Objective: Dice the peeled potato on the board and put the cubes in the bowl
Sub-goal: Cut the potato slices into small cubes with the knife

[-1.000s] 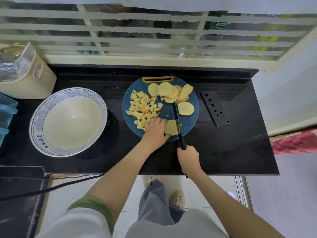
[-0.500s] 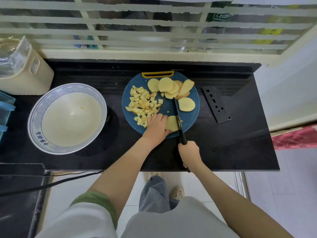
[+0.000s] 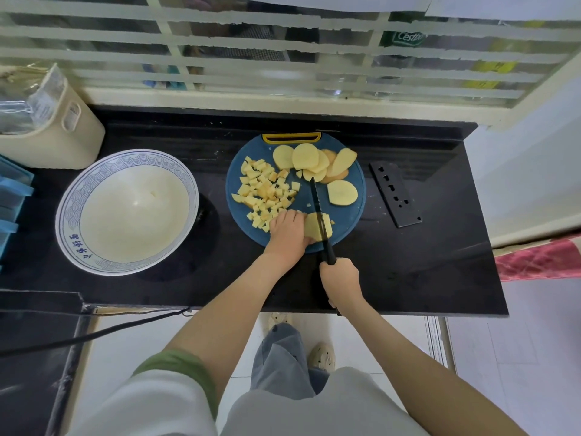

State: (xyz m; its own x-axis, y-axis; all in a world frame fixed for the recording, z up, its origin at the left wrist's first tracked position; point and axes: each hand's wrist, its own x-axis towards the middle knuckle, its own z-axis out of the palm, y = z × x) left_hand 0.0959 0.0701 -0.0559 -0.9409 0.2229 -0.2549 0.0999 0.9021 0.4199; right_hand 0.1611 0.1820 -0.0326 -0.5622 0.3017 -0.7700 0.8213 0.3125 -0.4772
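1. On the black counter (image 3: 408, 278), a white bowl (image 3: 75, 196) stood left of the blue board (image 3: 355, 221), apart from it.
2. The left hand (image 3: 287, 229) held a slice (image 3: 311, 226) down on the board's near edge with curled fingers.
3. The right hand (image 3: 341, 281) gripped the knife (image 3: 318, 209), its blade lying across this slice.
4. Cubes (image 3: 264, 193) lay heaped on the board's left part; other slices (image 3: 309, 158) at its far side.

Daylight comes through a window (image 3: 283, 48) striped with white frosted bands, a cream sill (image 3: 251, 102) beneath it. A glossy black countertop (image 3: 408, 278) spans the view, with a cream plastic bin (image 3: 53, 143) at far left and a black perforated plate (image 3: 395, 194) to the right. White floor tiles (image 3: 503, 357) lie below, and red patterned cloth (image 3: 540, 259) is at the right edge.
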